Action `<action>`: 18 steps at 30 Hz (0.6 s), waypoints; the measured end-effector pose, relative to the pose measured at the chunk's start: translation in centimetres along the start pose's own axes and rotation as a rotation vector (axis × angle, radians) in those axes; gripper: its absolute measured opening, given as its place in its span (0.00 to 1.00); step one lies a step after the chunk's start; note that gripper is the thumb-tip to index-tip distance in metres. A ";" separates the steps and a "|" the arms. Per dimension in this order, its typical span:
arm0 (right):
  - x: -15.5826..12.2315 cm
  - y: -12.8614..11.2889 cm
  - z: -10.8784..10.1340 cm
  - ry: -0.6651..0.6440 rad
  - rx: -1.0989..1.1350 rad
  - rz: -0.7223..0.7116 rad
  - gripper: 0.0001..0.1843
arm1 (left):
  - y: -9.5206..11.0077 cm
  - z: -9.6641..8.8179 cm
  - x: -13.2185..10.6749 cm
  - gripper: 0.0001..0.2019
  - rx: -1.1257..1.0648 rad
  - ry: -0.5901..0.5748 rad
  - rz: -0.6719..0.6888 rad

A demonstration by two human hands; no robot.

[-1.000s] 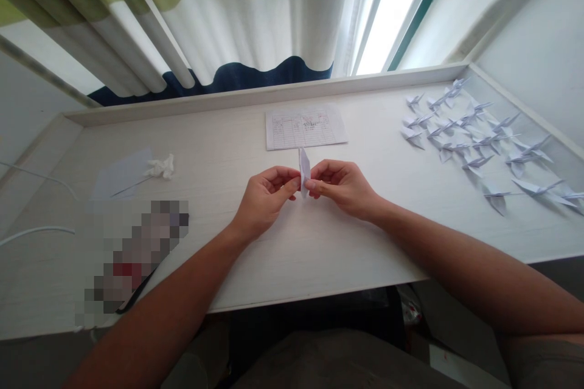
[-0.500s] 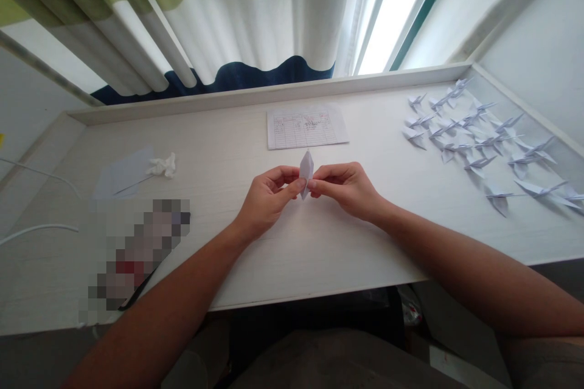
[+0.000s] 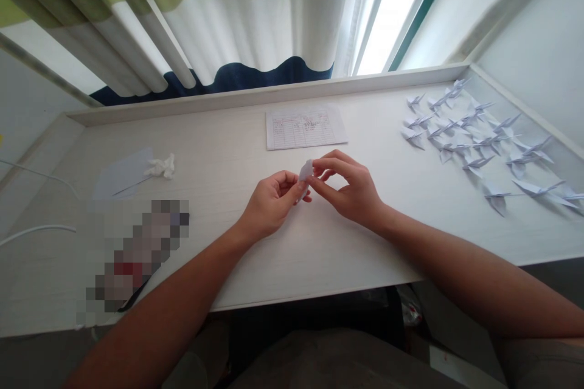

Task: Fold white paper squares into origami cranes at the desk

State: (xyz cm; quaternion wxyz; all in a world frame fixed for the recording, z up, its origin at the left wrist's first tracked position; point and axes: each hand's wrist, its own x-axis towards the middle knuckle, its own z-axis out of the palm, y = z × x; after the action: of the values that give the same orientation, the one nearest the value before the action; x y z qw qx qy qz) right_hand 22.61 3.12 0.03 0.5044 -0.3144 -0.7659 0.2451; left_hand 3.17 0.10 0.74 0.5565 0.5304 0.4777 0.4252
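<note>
A small piece of folded white paper (image 3: 305, 171) is held just above the middle of the desk. My left hand (image 3: 270, 203) pinches its lower left side between thumb and fingers. From the right, my right hand (image 3: 349, 185) has its fingertips on the upper right edge, the thumb against the paper's face and the index finger bent over its top. The fingers hide part of the paper's lower end. Beyond the hands lies a sheet with a printed table and writing (image 3: 306, 127).
Several folded paper cranes (image 3: 479, 134) stand grouped on the right of the white desk (image 3: 219, 152). At left are flat paper sheets (image 3: 121, 173), a crumpled tissue (image 3: 162, 166), a pixelated blurred object (image 3: 137, 255) and a white cable (image 3: 39, 229). A raised ledge (image 3: 219, 99) borders the back.
My right hand has lifted slightly, its index finger now arched up to the paper's top. The paper has tilted to the right and looks shorter. My left hand keeps its pinch.
</note>
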 end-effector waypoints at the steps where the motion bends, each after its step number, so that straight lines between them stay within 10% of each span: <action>1: 0.0 0.0 0.0 0.014 -0.047 -0.041 0.09 | 0.0 0.1 0.0 0.18 -0.006 0.001 -0.010; 18: -0.1 -0.4 -0.3 -0.070 -0.243 -0.350 0.18 | 0.3 0.0 0.2 0.18 -0.232 0.046 -0.141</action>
State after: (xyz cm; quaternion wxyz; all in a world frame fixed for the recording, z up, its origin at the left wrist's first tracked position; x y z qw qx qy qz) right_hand 22.81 2.77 0.31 0.4709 -0.2266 -0.8497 0.0705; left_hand 3.17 0.35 1.04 0.6317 0.4176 0.4739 0.4494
